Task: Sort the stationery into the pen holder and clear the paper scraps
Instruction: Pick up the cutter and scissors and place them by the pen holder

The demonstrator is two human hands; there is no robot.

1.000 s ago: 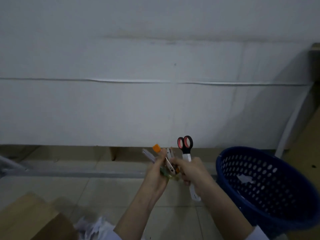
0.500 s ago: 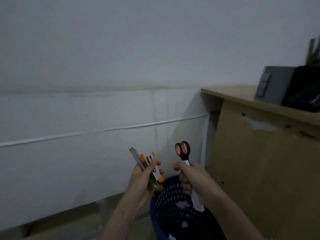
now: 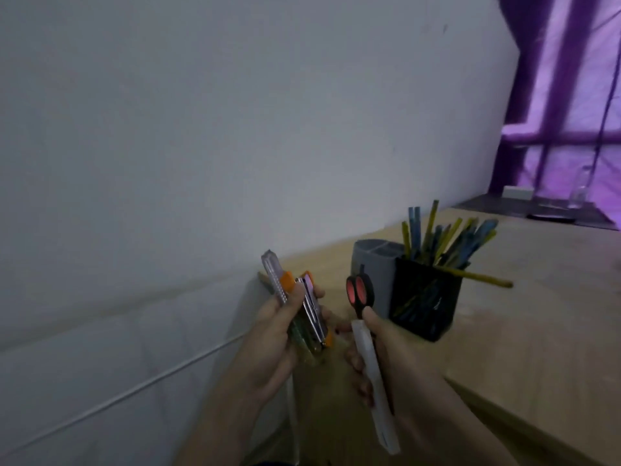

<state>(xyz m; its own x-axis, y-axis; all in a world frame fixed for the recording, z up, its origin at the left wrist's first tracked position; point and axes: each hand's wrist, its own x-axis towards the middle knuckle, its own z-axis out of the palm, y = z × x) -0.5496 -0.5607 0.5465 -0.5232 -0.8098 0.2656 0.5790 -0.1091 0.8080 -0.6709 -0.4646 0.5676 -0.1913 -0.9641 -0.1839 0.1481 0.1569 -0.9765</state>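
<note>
Left hand point(image 3: 279, 334) clutches fanned bundle of clear-and-orange plastic utility knives point(image 3: 311, 307), likely for one-by-one picking. Right hand point(image 3: 396, 358) grips black-handled, white-sheathed scissors point(image 3: 361, 294), handles up, probably for blade-first drop. Black mesh pen holder point(image 3: 426, 297) near, at 2 o'clock.

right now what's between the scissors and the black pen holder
In the head view, the grey holder shows between the scissors and the black pen holder.

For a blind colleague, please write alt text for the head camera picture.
A person's left hand grips a bundle of stationery, including an orange-and-grey utility knife, while the right hand holds sheathed scissors, handles up. Behind them, on a wooden desk, stands a pen holder holding pens and pencils.
</note>
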